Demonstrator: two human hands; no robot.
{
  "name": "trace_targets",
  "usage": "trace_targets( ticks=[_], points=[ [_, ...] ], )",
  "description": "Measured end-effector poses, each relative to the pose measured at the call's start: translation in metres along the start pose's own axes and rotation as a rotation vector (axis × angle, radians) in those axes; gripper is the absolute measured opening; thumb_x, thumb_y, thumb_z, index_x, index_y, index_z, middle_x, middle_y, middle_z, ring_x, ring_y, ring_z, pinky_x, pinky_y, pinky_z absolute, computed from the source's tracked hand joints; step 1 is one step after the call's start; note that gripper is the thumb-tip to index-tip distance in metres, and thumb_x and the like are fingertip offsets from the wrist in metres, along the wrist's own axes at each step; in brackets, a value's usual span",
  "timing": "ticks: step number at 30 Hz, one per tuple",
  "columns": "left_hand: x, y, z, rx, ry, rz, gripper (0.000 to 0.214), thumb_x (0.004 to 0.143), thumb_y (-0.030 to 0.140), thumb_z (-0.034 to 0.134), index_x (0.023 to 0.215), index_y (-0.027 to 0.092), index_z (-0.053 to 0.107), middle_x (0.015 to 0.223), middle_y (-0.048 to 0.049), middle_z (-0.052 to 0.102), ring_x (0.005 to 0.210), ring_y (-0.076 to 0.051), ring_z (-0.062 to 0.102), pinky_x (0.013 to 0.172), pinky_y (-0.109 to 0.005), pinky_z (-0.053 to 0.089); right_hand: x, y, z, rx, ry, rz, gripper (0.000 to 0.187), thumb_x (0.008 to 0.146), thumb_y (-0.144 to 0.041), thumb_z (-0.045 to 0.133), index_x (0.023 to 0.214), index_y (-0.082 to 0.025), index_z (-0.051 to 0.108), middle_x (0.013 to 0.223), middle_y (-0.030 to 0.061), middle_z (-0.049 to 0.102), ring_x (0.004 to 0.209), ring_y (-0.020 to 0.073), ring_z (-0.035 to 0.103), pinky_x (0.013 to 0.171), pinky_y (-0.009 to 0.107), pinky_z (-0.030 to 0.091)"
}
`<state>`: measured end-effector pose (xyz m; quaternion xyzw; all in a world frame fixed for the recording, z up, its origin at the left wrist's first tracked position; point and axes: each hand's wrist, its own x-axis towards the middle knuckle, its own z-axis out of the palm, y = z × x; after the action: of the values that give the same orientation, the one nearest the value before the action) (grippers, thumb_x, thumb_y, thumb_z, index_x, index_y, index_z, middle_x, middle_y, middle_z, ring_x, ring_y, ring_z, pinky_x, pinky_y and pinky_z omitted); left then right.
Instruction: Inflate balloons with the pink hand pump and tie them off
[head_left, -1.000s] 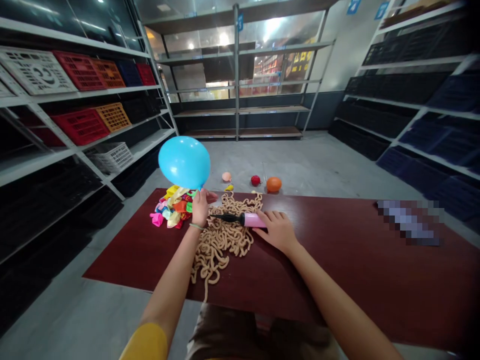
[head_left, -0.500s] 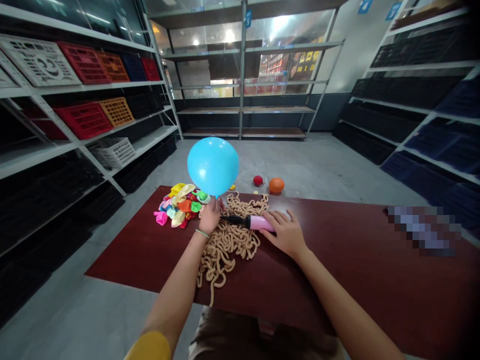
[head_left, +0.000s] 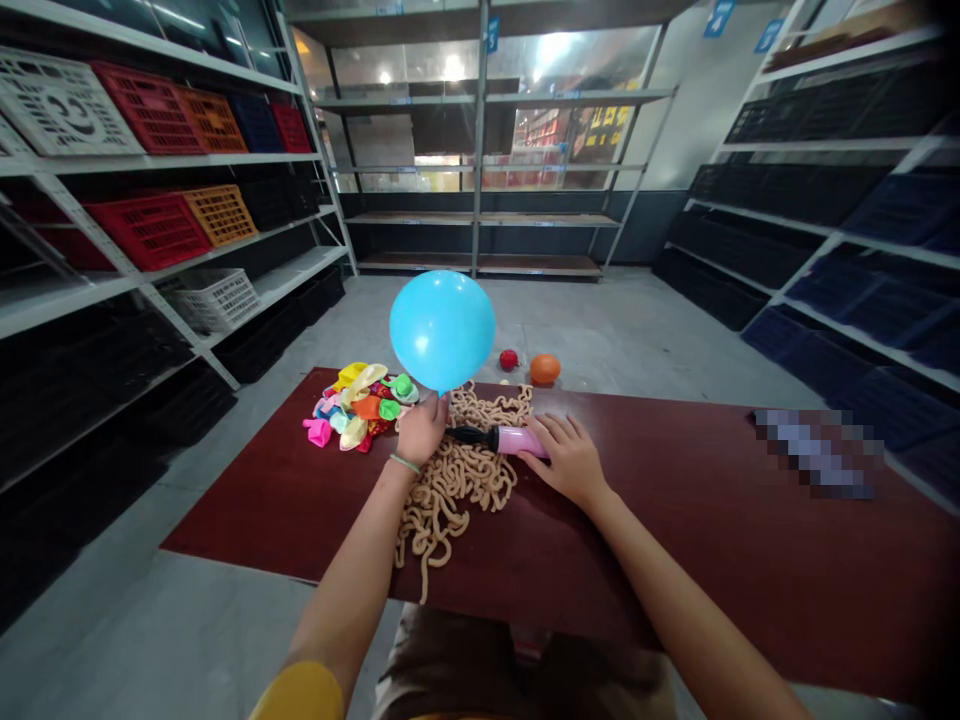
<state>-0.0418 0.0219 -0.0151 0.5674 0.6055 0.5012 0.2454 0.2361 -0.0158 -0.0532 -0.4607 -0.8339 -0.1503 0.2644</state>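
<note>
A round, inflated light-blue balloon (head_left: 442,328) stands upright above the table. My left hand (head_left: 422,430) is closed, pinching the balloon's neck at its lower end. Just right of that hand lies a hand balloon pump (head_left: 514,440) with a pink barrel and a black nozzle, across a heap of tan cord-like strands (head_left: 457,480). The nozzle points toward my left hand and appears apart from the balloon. My right hand (head_left: 568,458) has the pump's right end between thumb and fingers, with the other fingers spread loosely. The pump's handle is hidden under it.
Several limp coloured balloons (head_left: 360,405) are piled left of the strands on the dark red table (head_left: 675,520). A blurred-out item (head_left: 817,452) lies at the right. Beyond the table's far edge are an orange balloon (head_left: 545,369) and a small red one (head_left: 509,359). Shelves with crates (head_left: 150,230) flank the floor.
The blue balloon has shifted slightly right and tilted a little with my left hand's grip. The pump and my right hand stay nearly in place. The whole view has turned slightly.
</note>
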Motion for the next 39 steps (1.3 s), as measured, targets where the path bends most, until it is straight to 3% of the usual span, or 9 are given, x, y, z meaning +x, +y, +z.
trace_targets(
  ticks=[3, 7, 11, 15, 19, 26, 30, 34, 39],
  points=[
    [0.000, -0.002, 0.000, 0.210, -0.085, 0.186, 0.022, 0.088, 0.029, 0.057, 0.068, 0.022, 0.053, 0.055, 0.0002, 0.046, 0.053, -0.019, 0.049, 0.063, -0.027, 0.034, 0.013, -0.008, -0.015, 0.021, 0.092, -0.129, 0.052, 0.092, -0.037, 0.054, 0.140, -0.016, 0.047, 0.131, 0.0110, 0.060, 0.130, 0.0270, 0.046, 0.113, 0.053, 0.030],
    [-0.003, -0.002, 0.000, 0.260, -0.113, 0.260, 0.020, 0.087, 0.033, 0.057, 0.071, 0.022, 0.055, 0.060, -0.0028, 0.053, 0.059, -0.020, 0.054, 0.065, -0.028, 0.035, 0.048, -0.038, -0.043, 0.038, 0.131, -0.381, 0.054, 0.095, -0.019, 0.045, 0.147, -0.016, 0.033, 0.136, 0.0089, 0.057, 0.136, 0.0231, 0.040, 0.115, 0.048, 0.034],
    [-0.008, 0.000, 0.003, 0.323, -0.195, 0.338, 0.018, 0.086, 0.032, 0.058, 0.072, 0.021, 0.056, 0.068, -0.0076, 0.060, 0.067, -0.023, 0.059, 0.068, -0.029, 0.038, 0.085, -0.064, -0.054, 0.014, 0.009, -0.559, 0.057, 0.095, -0.010, 0.038, 0.151, -0.014, 0.025, 0.147, 0.0074, 0.045, 0.142, 0.0208, 0.029, 0.117, 0.044, 0.031],
    [-0.011, -0.001, 0.008, 0.432, -0.203, 0.434, 0.017, 0.090, 0.034, 0.051, 0.081, 0.021, 0.058, 0.069, -0.0095, 0.062, 0.066, -0.024, 0.061, 0.068, -0.030, 0.041, 0.103, -0.060, -0.040, -0.065, -0.077, -0.441, 0.054, 0.097, -0.013, 0.035, 0.150, -0.018, 0.028, 0.148, 0.0051, 0.044, 0.144, 0.0215, 0.024, 0.119, 0.049, 0.019],
    [-0.013, 0.002, 0.010, 0.495, -0.171, 0.498, 0.024, 0.095, 0.038, 0.044, 0.086, 0.020, 0.057, 0.067, -0.0079, 0.063, 0.061, -0.021, 0.062, 0.065, -0.029, 0.042, 0.104, -0.045, -0.025, -0.097, -0.103, -0.314, 0.051, 0.096, -0.025, 0.043, 0.146, -0.030, 0.035, 0.145, 0.0013, 0.048, 0.140, 0.0278, 0.027, 0.115, 0.061, 0.008],
    [-0.015, 0.023, -0.002, 0.763, -0.413, 0.394, 0.040, 0.101, 0.036, 0.023, 0.106, 0.017, 0.058, 0.088, -0.0116, 0.070, 0.076, -0.022, 0.066, 0.069, -0.031, 0.042, 0.111, -0.048, -0.018, -0.139, -0.092, -0.308, 0.037, 0.093, -0.034, 0.049, 0.130, -0.033, 0.055, 0.137, 0.0014, 0.054, 0.135, 0.0309, 0.032, 0.113, 0.064, 0.005],
    [-0.013, 0.021, -0.004, 0.638, -0.398, 0.338, 0.045, 0.101, 0.040, 0.019, 0.102, 0.019, 0.058, 0.087, -0.0083, 0.070, 0.079, -0.022, 0.066, 0.068, -0.030, 0.041, 0.116, -0.044, -0.008, -0.155, -0.003, -0.351, 0.026, 0.096, -0.033, 0.046, 0.115, -0.031, 0.063, 0.129, 0.0015, 0.060, 0.131, 0.0277, 0.038, 0.112, 0.063, 0.006],
    [-0.007, 0.012, 0.000, 0.391, -0.332, 0.235, 0.045, 0.101, 0.039, 0.021, 0.085, 0.019, 0.059, 0.080, -0.0054, 0.067, 0.077, -0.019, 0.062, 0.071, -0.030, 0.041, 0.117, -0.037, 0.000, -0.155, 0.083, -0.383, 0.023, 0.095, -0.024, 0.048, 0.107, -0.030, 0.066, 0.124, 0.0005, 0.064, 0.127, 0.0244, 0.044, 0.113, 0.061, 0.011],
    [-0.001, 0.009, 0.002, 0.031, -0.344, 0.153, 0.040, 0.096, 0.039, 0.038, 0.072, 0.018, 0.063, 0.072, -0.0018, 0.065, 0.071, -0.015, 0.058, 0.071, -0.026, 0.042, 0.113, -0.028, -0.005, -0.132, 0.036, -0.410, 0.027, 0.095, -0.021, 0.048, 0.114, -0.032, 0.063, 0.129, 0.0002, 0.062, 0.129, 0.0248, 0.044, 0.110, 0.058, 0.021]
  ],
)
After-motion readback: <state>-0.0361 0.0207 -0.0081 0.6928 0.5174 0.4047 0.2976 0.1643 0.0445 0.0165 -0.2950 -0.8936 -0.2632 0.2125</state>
